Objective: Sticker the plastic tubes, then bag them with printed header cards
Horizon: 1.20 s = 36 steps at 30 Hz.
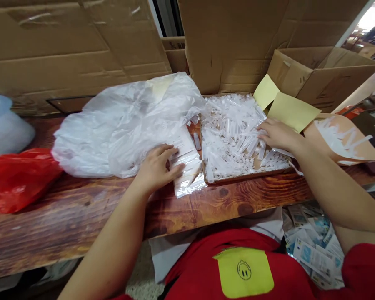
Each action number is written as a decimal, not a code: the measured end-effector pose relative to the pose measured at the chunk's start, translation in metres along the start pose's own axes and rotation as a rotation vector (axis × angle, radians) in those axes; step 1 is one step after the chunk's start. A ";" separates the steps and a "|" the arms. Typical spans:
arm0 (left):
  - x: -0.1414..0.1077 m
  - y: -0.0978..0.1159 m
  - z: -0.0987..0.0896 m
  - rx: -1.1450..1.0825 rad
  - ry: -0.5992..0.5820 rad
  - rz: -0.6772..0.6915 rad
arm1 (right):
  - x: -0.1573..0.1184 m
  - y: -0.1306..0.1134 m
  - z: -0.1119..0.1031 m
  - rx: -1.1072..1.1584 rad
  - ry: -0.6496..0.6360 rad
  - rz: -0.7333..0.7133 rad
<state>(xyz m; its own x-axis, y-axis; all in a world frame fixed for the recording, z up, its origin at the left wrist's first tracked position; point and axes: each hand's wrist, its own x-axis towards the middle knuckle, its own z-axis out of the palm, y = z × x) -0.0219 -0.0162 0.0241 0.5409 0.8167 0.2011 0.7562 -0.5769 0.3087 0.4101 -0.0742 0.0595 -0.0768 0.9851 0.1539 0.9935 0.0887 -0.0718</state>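
My left hand (158, 166) rests flat on a small clear packet (187, 168) of white pieces, at the front edge of a big crumpled clear plastic bag (121, 125). My right hand (276, 133) reaches into a shallow cardboard tray (246, 177) heaped with several small clear plastic tubes (231, 137); its fingers are curled over a bunch of tubes at the tray's right side. Both lie on a dark wooden table (81, 212).
A red plastic bag (15, 179) and a pale blue roll (3, 125) sit at the left. Cardboard boxes (318, 75) and sheets stand behind. Yellow paper (290, 110) and a tan flap (340, 137) lie right of the tray. Printed leaflets (315, 246) lie below the table.
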 end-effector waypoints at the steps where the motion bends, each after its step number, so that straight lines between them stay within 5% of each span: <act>1: -0.001 -0.002 0.000 -0.017 -0.012 -0.010 | 0.003 -0.001 0.007 0.013 -0.003 0.010; 8: -0.001 -0.009 0.001 -0.110 -0.014 -0.043 | -0.003 -0.012 0.011 0.109 0.152 0.062; 12: 0.000 -0.009 0.001 -0.150 -0.001 -0.021 | 0.004 -0.051 0.004 0.294 0.459 -0.010; 14: 0.001 -0.009 0.002 -0.163 0.020 -0.040 | 0.014 -0.074 0.005 0.353 0.506 -0.107; 23: 0.001 -0.006 0.004 -0.197 0.063 -0.075 | 0.049 -0.134 0.039 0.221 0.278 -0.237; 36: 0.005 -0.002 0.004 -0.099 0.097 -0.077 | 0.044 -0.130 0.055 0.138 0.285 -0.241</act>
<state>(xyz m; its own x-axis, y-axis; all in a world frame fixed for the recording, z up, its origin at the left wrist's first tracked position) -0.0193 -0.0107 0.0204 0.4409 0.8590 0.2602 0.7515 -0.5118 0.4162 0.2733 -0.0339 0.0220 -0.2603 0.8549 0.4488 0.9277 0.3502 -0.1292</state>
